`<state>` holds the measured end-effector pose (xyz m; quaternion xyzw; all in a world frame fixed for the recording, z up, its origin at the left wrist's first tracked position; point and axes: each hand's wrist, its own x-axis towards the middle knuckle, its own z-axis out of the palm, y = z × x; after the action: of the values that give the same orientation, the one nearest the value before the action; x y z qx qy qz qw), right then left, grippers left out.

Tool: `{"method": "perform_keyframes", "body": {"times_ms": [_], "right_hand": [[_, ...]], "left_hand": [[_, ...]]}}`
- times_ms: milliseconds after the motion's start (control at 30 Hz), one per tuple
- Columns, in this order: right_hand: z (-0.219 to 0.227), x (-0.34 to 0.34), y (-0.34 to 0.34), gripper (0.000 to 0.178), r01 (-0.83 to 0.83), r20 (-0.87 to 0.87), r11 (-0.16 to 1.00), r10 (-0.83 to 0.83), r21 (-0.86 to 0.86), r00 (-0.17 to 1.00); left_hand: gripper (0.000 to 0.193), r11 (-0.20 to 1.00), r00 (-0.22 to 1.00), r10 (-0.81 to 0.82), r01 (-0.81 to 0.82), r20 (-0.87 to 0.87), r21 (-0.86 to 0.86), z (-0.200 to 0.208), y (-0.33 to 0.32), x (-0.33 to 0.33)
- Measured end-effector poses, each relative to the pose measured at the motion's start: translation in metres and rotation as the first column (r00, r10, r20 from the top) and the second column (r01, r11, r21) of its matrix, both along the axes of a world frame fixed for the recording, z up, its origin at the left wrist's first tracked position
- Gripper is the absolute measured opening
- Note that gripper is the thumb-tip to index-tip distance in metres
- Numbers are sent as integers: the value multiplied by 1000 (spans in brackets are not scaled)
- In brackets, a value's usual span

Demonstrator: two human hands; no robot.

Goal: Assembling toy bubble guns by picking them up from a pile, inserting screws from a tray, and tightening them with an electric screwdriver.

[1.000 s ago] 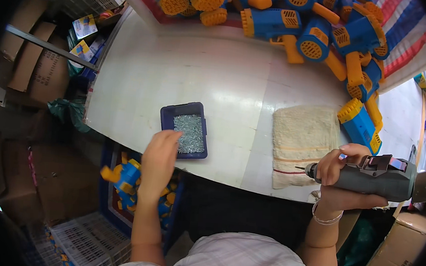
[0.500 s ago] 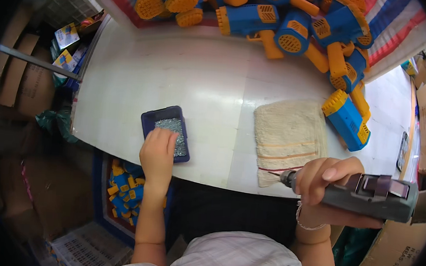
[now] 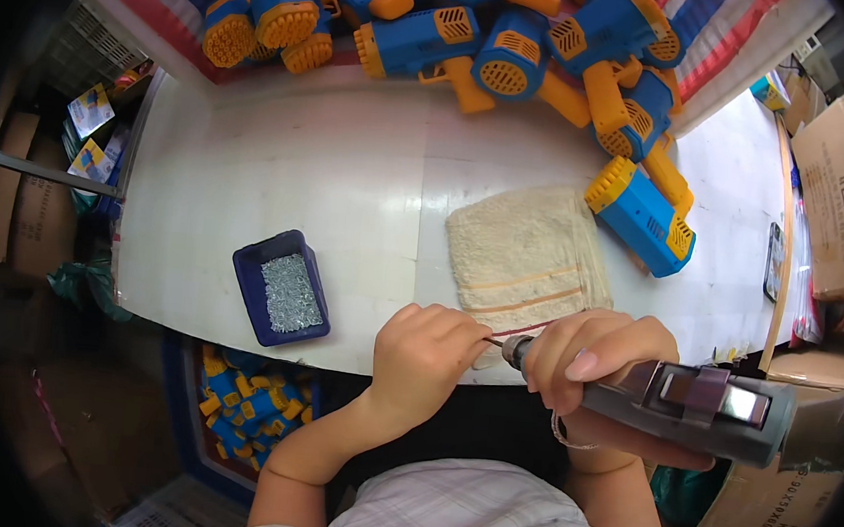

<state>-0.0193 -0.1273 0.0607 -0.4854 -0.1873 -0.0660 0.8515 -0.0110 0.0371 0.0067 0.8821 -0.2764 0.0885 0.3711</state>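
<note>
- left hand [image 3: 424,358] in the head view: fingers bunched up at the tip of the thin bit [image 3: 495,343]. fingertips are hidden, so can't tell if they're pinching a screw or just touching the bit
- right hand [image 3: 613,353] is wrapped firmly round the grey electric screwdriver [image 3: 694,396], which points left, straight at the left hand
- the rear of the tool is hard to make out against the cartons
- cream towel [image 3: 522,247] sits just beyond both hands, near edge partly covered by them
- navy tub [image 3: 247,280] of screws [image 3: 290,298] is off to the left hand's left, apart from it. single screws blur together
- blue and orange toy guns [image 3: 512,63] pile up at the back, some cut off up top
</note>
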Motion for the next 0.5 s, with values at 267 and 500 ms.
{"method": "perform_keyframes", "body": {"times_ms": [267,500], "right_hand": [[-7,5,-13,88,130,-8,989,-130,68,991],[-2,3,-8,89,278,-16,960,-279,-18,960]], "left_hand": [[51,928,926,-365,370,-96,38,1,3,65],[30,828,825,-286,-44,488,559,-63,-3,229]]}}
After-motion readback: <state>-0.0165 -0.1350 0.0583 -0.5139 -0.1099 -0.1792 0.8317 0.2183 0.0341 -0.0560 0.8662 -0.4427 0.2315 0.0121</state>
